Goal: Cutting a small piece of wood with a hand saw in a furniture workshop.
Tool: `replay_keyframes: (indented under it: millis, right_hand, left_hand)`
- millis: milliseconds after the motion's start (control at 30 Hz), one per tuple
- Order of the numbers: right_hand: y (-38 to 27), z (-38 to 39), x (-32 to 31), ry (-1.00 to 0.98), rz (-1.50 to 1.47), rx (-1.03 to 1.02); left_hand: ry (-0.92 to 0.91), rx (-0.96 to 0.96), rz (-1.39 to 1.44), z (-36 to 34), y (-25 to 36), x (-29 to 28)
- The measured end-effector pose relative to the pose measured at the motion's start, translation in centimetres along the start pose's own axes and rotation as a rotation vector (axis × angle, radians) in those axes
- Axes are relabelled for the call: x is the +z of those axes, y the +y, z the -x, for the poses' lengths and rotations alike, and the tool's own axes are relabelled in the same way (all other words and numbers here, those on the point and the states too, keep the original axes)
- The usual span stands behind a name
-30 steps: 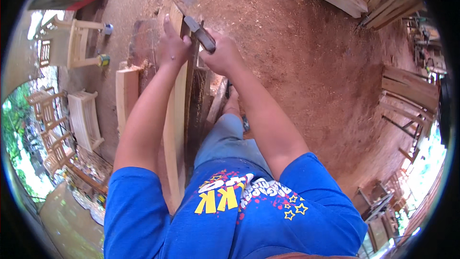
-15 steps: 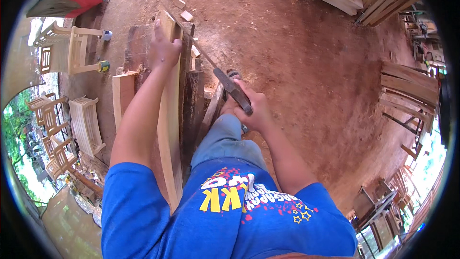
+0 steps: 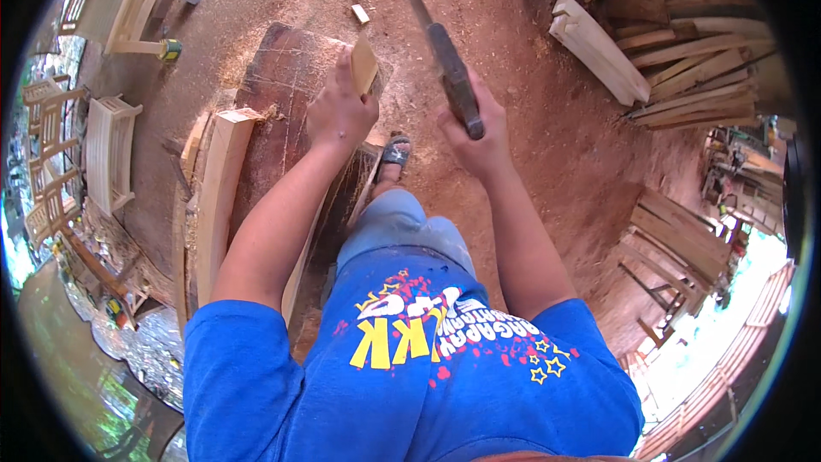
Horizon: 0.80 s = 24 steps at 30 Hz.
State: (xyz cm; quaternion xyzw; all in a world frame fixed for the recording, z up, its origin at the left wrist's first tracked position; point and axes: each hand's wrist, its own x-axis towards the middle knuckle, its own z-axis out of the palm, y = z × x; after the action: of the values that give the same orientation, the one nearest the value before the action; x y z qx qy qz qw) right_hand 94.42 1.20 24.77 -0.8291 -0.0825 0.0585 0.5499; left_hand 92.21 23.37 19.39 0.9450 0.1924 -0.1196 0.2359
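Note:
My left hand [image 3: 338, 115] is closed round the far end of a pale wooden plank [image 3: 365, 64], over a dark, scratched work block [image 3: 278, 68]. My forearm hides most of the plank's length. In my right hand [image 3: 475, 124] is the dark handle of a handsaw [image 3: 456, 77]. Its thin blade points up and away, apart from the plank. To the left of my left forearm, a thick pale timber [image 3: 224, 188] lies along the block, with shavings at its end. My sandalled foot [image 3: 394, 152] is on the ground between my hands.
Small wood offcuts [image 3: 360, 14] and sawdust lie on the earth floor ahead. Pale wooden benches [image 3: 111, 154] stand at the left, one with its legs at cans [image 3: 171, 50]. Stacked boards [image 3: 701, 77] fill the far right; more planks [image 3: 680, 231] lie at the right.
The saw has come away from the plank's end, and my right hand has moved up and to the right. My left hand has shifted right with the plank. The view has also turned.

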Motion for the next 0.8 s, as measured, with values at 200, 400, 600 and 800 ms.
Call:
replay_keyframes:
  millis: [200, 400, 600, 800]
  right_hand:
    - [3.7, -3.9, -3.4, -0.076, -0.17, 0.649]
    - [8.5, -5.4, -2.0, -0.049, -0.181, 0.935]
    - [11.3, -16.5, 3.7, -0.262, -0.115, 1.03]
    - [14.6, -25.0, 8.8, -0.445, -0.166, 0.969]
  left_hand:
    - [0.021, 0.031, 0.063, -0.4, -0.5, 1.0]
    - [0.04, 0.009, 0.113, -0.7, -0.8, 1.5]
    - [0.07, 0.004, 0.107, -0.2, -0.5, 1.1]
    - [0.032, -0.013, 0.165, -1.4, -0.5, 0.5]
